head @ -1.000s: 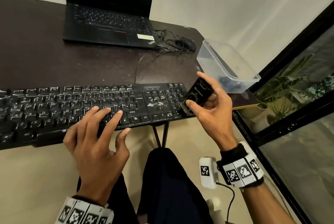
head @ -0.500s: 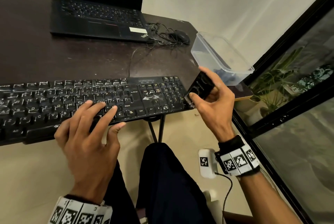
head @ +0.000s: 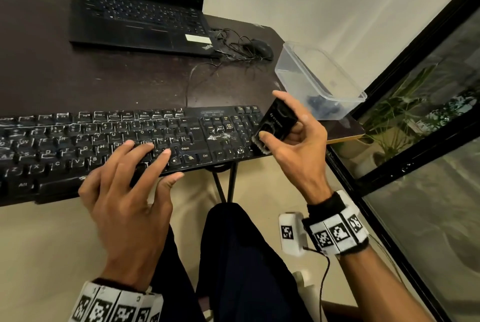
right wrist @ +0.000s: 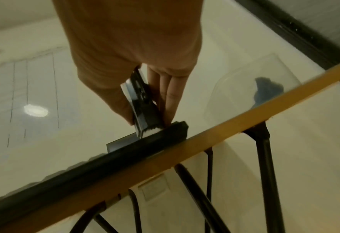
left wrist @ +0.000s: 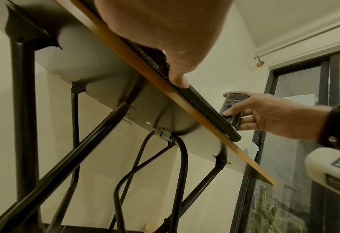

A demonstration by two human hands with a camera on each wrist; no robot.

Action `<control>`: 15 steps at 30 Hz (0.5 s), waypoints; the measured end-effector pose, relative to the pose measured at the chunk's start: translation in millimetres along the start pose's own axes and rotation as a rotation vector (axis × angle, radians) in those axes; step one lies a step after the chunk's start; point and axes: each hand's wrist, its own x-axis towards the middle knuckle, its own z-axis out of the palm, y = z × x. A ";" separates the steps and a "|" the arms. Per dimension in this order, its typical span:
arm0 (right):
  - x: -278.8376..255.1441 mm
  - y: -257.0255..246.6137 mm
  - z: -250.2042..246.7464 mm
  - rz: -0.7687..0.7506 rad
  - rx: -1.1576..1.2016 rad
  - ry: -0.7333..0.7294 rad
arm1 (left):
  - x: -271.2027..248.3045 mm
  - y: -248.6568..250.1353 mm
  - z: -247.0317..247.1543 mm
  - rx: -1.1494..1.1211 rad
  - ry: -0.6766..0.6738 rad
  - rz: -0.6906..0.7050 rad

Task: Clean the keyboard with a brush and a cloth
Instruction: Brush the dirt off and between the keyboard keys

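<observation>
At the near edge of the dark table [head: 104, 80] lies the black keyboard [head: 104, 140], its front rim close to the table's wooden edge and its right end just short of the table's right corner. The left hand [head: 124, 202] rests on it with fingers straight and spread, the fingertips [head: 166, 151] on the keys of the lower rows near the Shift key and the thumb along the front rim; it holds nothing. The right hand [head: 298, 145] grips a small black brush [head: 279, 121] between thumb and curled fingers, thumb on the near face, index finger over the top. The brush is tilted, its white bristles down and touching the keyboard's right end by the number pad; the right wrist view shows the bristles pressed on the keyboard's corner. White dust [head: 219, 137] lies on the keyboard between the arrow keys and the block above them, and pale lines of it edge many keys. Behind the brush, on the table's right corner, stands a clear plastic tub [head: 322, 75] with a dark blue cloth [head: 319, 105] in its near end. At the back of the table sits an open black laptop [head: 140, 12], and to its right a black mouse [head: 261, 47] amid a tangle of thin cable [head: 231, 44]. A cable runs from the keyboard's back rim toward that tangle. Below the table are its black metal legs [left wrist: 23, 110] and the person's dark trousers [head: 241, 256].
</observation>
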 end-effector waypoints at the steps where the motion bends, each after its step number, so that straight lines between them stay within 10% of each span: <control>1: -0.5 -0.8 0.2 -0.002 0.010 -0.017 | -0.7 0.9 0.7 0.002 0.000 0.002; 15: -5.5 -5.4 -0.2 -0.018 -0.006 -0.045 | -1.5 -0.7 1.2 -0.002 -0.004 0.000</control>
